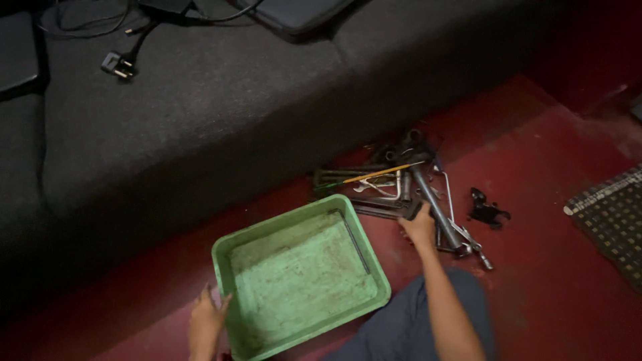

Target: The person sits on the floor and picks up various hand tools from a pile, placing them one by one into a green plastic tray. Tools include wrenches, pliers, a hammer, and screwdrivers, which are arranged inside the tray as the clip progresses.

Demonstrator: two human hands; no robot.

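A green plastic tub (pixel 231 257) sits on the dark red floor, holding one thin dark rod along its right inner wall. My left hand (pixel 206 321) grips the tub's near left corner. My right hand (pixel 420 227) reaches past the tub's right side into a pile of metal tools (pixel 394 184) and closes on a dark tool at the pile's near edge. The pile holds wrenches, a long grey bar (pixel 435 207) and a thin yellow-handled tool (pixel 384 174). A small black part (pixel 487 210) lies apart to the right of the pile.
A grey sofa (pixel 200 113) runs along the back, right behind the tools, with a black plug and cable (pixel 117 65) on its seat. A patterned mat (pixel 612 214) lies at the right edge. My knee in blue cloth (pixel 408 321) is just in front of the tub.
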